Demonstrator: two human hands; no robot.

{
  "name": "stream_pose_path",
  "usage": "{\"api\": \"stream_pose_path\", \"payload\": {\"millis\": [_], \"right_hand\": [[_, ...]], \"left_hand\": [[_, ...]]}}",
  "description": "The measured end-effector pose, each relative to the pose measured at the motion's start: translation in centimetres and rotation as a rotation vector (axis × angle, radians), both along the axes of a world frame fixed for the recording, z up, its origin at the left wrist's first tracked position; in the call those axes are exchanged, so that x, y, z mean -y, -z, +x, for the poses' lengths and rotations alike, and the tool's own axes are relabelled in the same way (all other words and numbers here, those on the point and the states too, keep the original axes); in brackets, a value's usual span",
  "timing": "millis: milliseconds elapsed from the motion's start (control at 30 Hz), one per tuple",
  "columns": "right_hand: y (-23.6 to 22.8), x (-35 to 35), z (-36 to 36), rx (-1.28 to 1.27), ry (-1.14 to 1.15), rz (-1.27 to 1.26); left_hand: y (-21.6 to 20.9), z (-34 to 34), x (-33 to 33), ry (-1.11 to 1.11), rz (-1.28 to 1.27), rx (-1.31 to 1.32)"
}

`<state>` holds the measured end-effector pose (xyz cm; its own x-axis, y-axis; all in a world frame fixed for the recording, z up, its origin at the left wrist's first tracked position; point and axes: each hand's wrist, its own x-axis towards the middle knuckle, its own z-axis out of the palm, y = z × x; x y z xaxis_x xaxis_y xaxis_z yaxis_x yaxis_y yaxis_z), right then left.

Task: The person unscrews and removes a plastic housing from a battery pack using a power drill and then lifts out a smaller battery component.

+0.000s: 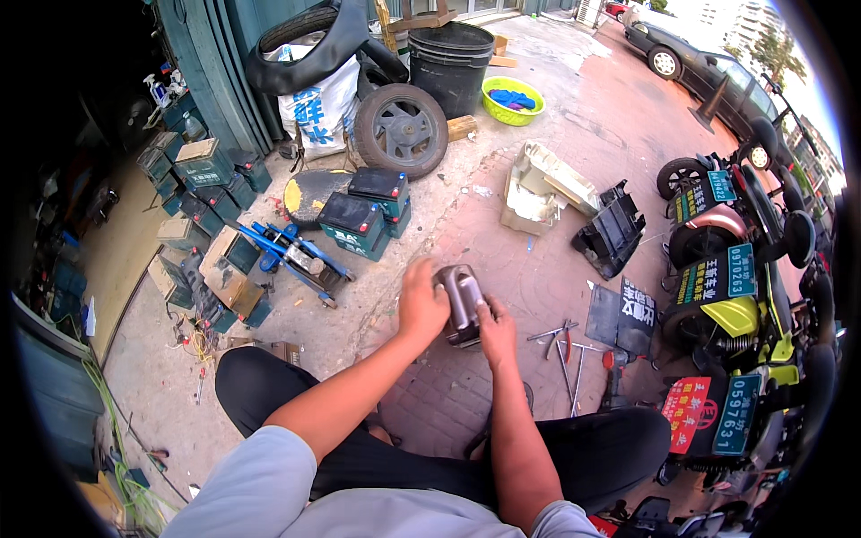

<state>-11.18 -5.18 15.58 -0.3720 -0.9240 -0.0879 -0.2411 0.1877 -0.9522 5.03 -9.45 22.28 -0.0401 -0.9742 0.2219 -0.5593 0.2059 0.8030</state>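
Between my knees is a glossy brown-grey moulded part (463, 294), boxy with a long rounded recess in its upper face. My right hand (497, 334) grips its right edge, the thumb lying on top. Against its left side is my left hand (423, 300), its fingers raised and slightly apart, not wrapped round it. The part's underside is hidden. Right of my right hand, red-handled pliers (567, 345) and several long metal hand tools lie on the paving. A red and black power drill (615, 366) stands beside them.
Left are a blue floor jack (291, 251) and several batteries (352, 220). Ahead lie a wheel (401, 131), a black bucket (451, 76) and a green basin (512, 109). A cream plastic housing (538, 193) and black tray (610, 231) lie ahead right. Scooters (717, 296) line the right.
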Motion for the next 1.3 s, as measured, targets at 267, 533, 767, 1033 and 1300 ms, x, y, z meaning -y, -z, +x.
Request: {"api": "stream_pose_path", "payload": {"millis": [267,533,767,1033,1300], "right_hand": [[0.9,-1.4,5.1,-0.114,-0.176,0.202],[9.6,-1.6,1.9,-0.206,0.086,0.261],[10.8,-2.3,-1.0,-0.126,0.248,0.372],[9.5,-2.1,-3.1,-0.138,0.361,0.535],[11.2,-0.7,-2.0,-0.076,0.267,0.354]], "left_hand": [[7.4,7.5,-0.5,-0.692,0.689,-0.72],[9.4,10.0,-0.7,-0.724,0.629,-0.772],[10.6,11.5,1.3,-0.354,0.479,-0.716],[11.6,12.0,2.9,-0.248,0.44,-0.63],[12.9,12.8,3.6,-0.423,0.536,-0.74]]}}
